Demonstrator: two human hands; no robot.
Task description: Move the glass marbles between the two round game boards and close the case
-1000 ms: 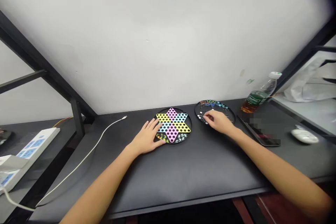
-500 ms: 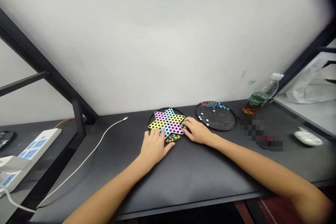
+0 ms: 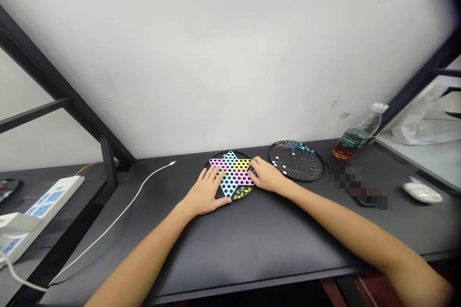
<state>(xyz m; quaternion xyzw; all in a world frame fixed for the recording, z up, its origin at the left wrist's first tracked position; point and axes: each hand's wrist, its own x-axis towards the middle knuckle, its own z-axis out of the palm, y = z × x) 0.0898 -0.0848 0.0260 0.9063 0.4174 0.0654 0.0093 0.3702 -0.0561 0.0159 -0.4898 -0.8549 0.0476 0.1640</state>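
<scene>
A star-shaped Chinese checkers board point(image 3: 229, 186) in pink, yellow and blue, dotted with black holes, lies inside a round black tray point(image 3: 207, 159). My left hand point(image 3: 202, 192) rests open over its left side, fingers spread on the pink and yellow points, thumb by the tray's near rim. At the right edge, my right hand point(image 3: 268, 175) has its fingers and thumb curled onto the yellow and pink points; part of the fingertips is hidden. Green and yellow marbles point(image 3: 243, 193) sit in the tray's near right pocket.
Right of the board stands a second round black tray point(image 3: 306, 169) with a row of coloured marbles and some white ones. Further right are a drink bottle point(image 3: 353, 139) and a white computer mouse point(image 3: 422, 193). A white cable point(image 3: 139, 196) and a power strip point(image 3: 45, 208) lie left.
The star board has turned slightly counterclockwise in its tray. My left hand has shifted left and uncovered the blue near point. My right hand stays at the board's right edge.
</scene>
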